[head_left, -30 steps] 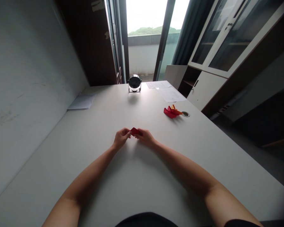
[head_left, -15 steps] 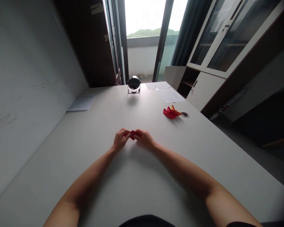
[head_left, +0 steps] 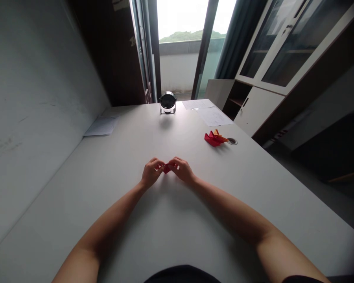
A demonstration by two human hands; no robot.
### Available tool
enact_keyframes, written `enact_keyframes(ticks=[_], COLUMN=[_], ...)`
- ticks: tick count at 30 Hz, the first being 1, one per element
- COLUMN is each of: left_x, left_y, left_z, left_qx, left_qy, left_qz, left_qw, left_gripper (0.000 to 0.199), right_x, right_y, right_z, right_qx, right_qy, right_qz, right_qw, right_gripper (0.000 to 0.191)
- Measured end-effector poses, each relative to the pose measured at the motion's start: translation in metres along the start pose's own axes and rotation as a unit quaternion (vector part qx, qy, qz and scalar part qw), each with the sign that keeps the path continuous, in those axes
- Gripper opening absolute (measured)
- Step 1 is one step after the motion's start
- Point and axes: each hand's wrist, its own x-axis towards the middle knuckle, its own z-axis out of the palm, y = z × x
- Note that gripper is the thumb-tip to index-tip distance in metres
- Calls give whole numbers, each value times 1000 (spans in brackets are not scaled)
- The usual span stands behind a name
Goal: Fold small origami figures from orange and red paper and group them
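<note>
A small folded red paper (head_left: 166,169) is held between my two hands over the white table (head_left: 129,145). My left hand (head_left: 152,171) pinches its left side with thumb and fingers. On the right side, my right hand (head_left: 180,169) grips it the same way, fingertips close to those of the left. The fingers cover part of the paper, so its full shape is hidden. Farther off to the right lie folded red and orange paper pieces (head_left: 215,138), grouped together.
Beside the folded pieces is a round cable hole (head_left: 232,141). A round black device on a metal stand (head_left: 167,103) stands at the far edge. Sheets of paper lie at the back right (head_left: 214,116) and by the left wall (head_left: 100,126).
The fingers have shifted on the red paper, which now shows a more triangular shape between them. The view has tilted slightly.
</note>
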Motion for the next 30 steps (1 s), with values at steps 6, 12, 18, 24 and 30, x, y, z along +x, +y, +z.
enact_keyframes(ticks=[6, 12, 18, 24, 30], left_x=[0, 1, 2, 2, 1], left_y=[0, 2, -2, -8, -17], left_z=[-1, -3, 0, 3, 6], left_qx=[-17, -55, -86, -124, -170], left_qy=[2, 1, 11, 14, 17], left_qz=[-12, -43, -65, -89, -135], left_qw=[1000, 998, 994, 988, 976], left_gripper=[5, 10, 11, 11, 17], right_x=[1, 2, 2, 2, 2], right_y=[-2, -6, -6, -5, -3], right_z=[1, 0, 0, 3, 4], right_qx=[-17, 14, 43, 52, 60], right_qy=[7, -9, -16, -19, -30], right_qz=[0, 28, 31, 19, 35], right_qw=[1000, 999, 998, 998, 997], right_gripper=[19, 27, 27, 22, 19])
